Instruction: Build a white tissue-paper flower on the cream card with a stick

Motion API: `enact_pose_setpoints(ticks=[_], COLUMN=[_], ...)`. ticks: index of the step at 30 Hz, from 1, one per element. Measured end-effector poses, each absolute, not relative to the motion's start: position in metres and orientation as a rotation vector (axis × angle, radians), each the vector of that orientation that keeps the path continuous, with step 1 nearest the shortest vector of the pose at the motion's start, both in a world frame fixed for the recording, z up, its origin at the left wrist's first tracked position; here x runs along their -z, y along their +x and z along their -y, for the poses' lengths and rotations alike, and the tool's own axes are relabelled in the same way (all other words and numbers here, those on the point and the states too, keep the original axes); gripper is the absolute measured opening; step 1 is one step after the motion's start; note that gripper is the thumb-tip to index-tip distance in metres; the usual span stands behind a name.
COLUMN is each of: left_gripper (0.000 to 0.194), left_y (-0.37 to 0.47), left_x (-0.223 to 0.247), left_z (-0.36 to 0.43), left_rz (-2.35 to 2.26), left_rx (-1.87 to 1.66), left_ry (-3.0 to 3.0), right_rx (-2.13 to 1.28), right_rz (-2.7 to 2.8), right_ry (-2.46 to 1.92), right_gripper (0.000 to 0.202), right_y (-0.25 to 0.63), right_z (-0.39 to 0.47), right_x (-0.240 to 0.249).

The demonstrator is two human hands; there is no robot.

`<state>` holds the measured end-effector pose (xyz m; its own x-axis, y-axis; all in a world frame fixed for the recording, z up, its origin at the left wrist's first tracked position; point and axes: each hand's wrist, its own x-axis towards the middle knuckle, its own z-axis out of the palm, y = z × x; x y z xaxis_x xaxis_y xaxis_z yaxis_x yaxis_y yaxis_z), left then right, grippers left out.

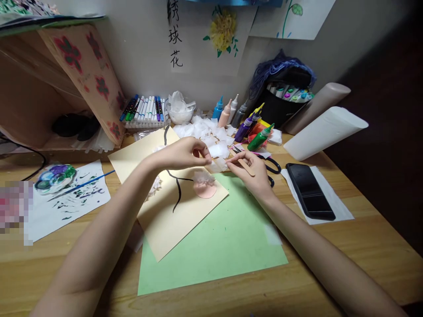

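Note:
My left hand (187, 152) is closed, pinching one edge of a small white tissue paper piece (218, 165). At the opposite edge, the fingertips of my right hand (256, 176) pinch the same piece, while a flat wooden craft stick (247, 167) lies within that hand's fingers. Below them is a cream sheet (172, 220) with black branch lines. A pink circle (205, 191) on it has crumpled white tissue along its upper part. More crumpled tissue (154, 187) is partly hidden by my left forearm. A green sheet (214, 259) lies beneath the cream one.
Loose tissue squares (201, 127) spread behind my hands, near glue bottles (224, 113). Black-handled scissors (273, 164) lie partly behind my right hand. A phone (310, 191) rests at right; a paint palette (54, 178) and brush (99, 177) are at left. Markers (145, 108) stand behind.

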<state>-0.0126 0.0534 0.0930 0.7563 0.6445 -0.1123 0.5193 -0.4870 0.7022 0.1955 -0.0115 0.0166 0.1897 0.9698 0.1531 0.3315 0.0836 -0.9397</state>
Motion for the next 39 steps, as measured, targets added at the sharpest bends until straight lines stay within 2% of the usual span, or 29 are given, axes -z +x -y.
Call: enact_pose_setpoints(ticks=[4,8,13,16,21,30,35,39], left_gripper=[0.021,0.021,0.023,0.023,0.023,0.027,0.026,0.025], left_y=[-0.027,-0.027,-0.020,-0.019,-0.017,-0.015,-0.017,-0.015], left_x=[-0.099,-0.088,-0.078,-0.077,-0.073,-0.072,-0.065,-0.055], left_z=[-0.057,-0.060,-0.061,-0.061,-0.061,-0.063,-0.064,-0.065], left_rz=[-0.775,-0.875,-0.934,-0.948,-0.942,-0.996,-1.098,-1.097], left_rx=[0.140,0.357,0.379,0.351,0.250,0.245,0.293,0.311], left_ry=[2.130,2.240,2.317,2.348,2.367,2.380,2.371,2.426], right_rx=[-0.545,-0.512,-0.496,-0.465,-0.337,-0.317,-0.414,-0.701], right_rz=[1.480,1.529,1.935,2.148,2.274,2.280,2.218,2.037], right_ry=[-1.484,-1.182,-0.803,-0.701,-0.736,-0.818,-0.906,-1.134], right_gripper=[0.016,0.026,0.043,0.040,0.031,0.031,0.035,0.043], right_y=[0.193,0.185,0.175,0.171,0.167,0.166,0.163,0.155], right_z=[0.016,0.032,0.048,0.048,0.046,0.047,0.046,0.040], right_x=[-0.007,-0.006,-0.009,-0.006,0.000,-0.003,-0.006,-0.016])
